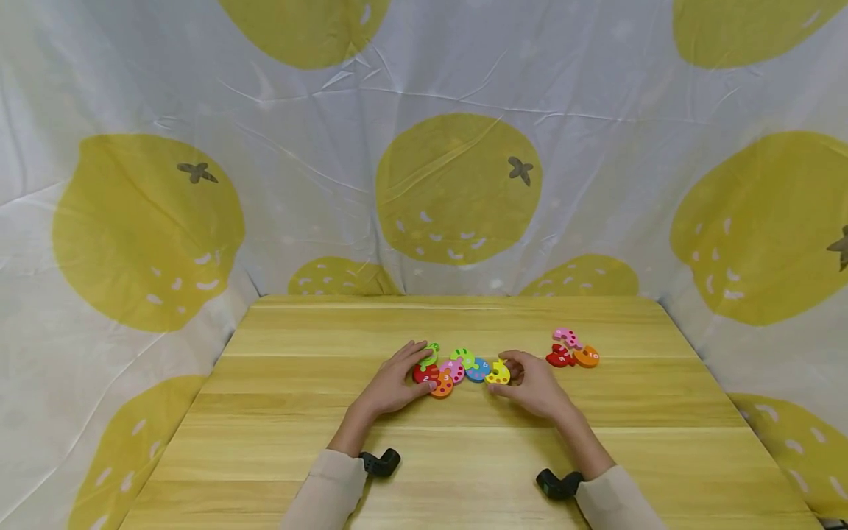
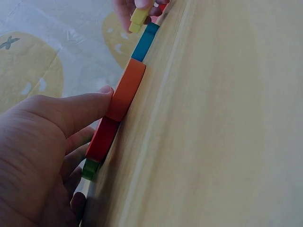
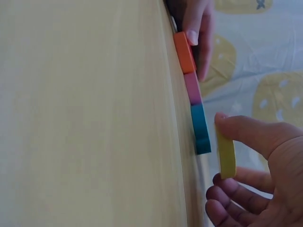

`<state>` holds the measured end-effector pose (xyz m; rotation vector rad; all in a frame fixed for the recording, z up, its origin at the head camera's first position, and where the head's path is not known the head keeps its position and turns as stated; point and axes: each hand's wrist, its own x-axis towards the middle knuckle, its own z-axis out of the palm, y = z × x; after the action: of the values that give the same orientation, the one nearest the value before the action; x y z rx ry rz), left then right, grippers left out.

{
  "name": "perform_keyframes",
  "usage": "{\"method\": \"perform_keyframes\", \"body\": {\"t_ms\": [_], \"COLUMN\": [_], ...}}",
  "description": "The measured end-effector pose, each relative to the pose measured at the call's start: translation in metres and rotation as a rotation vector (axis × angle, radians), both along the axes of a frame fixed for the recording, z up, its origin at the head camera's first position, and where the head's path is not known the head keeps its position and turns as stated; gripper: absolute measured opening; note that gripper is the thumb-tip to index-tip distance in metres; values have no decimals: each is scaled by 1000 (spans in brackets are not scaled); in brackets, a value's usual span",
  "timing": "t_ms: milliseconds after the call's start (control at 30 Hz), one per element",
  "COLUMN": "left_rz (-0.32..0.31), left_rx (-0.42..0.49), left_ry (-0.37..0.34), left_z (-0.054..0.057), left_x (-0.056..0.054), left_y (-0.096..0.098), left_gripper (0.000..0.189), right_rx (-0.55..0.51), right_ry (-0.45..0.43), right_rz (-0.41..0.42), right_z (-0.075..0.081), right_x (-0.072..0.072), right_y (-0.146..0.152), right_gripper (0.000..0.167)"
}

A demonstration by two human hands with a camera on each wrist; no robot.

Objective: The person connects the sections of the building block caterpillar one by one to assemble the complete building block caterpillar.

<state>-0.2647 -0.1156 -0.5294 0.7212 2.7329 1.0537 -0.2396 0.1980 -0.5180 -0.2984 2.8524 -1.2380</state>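
Several numbered wooden puzzle pieces lie joined in a wavy row on the table. From the left come a green piece (image 1: pixel 430 356), a red 2 (image 1: pixel 422 375), an orange 3 (image 1: pixel 442 386), a pink 4 (image 1: pixel 453 370), a light green piece (image 1: pixel 463 358) and a blue 6 (image 1: pixel 478 370). My left hand (image 1: pixel 397 379) holds the row's left end, its thumb against the orange piece and its fingers on the far side. Between thumb and fingers, my right hand (image 1: pixel 533 383) pinches a yellow puzzle piece (image 3: pixel 227 153), lifted off the table beside the blue one.
Farther right lie a loose pink piece (image 1: pixel 568 338), a red piece (image 1: pixel 559 356) and an orange 10 (image 1: pixel 587 357). The wooden table (image 1: pixel 464 464) meets a lemon-print cloth (image 1: pixel 457 272) at its back and sides. Each wrist wears a black camera.
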Motion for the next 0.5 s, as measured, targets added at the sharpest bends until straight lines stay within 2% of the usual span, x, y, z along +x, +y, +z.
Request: {"method": "perform_keyframes", "body": {"t_ms": [267, 500], "left_rz": [-1, 3], "left_rx": [11, 27], "left_ry": [2, 3], "left_z": [-1, -3], "left_x": [0, -1], "left_y": [1, 1], "left_gripper": [66, 66], "right_rx": [45, 53], "right_ry": [8, 17], "right_rz": [-7, -13], "right_z": [-5, -1], "right_x": [-1, 0], "right_y": [-3, -6], "right_gripper": [66, 65]}}
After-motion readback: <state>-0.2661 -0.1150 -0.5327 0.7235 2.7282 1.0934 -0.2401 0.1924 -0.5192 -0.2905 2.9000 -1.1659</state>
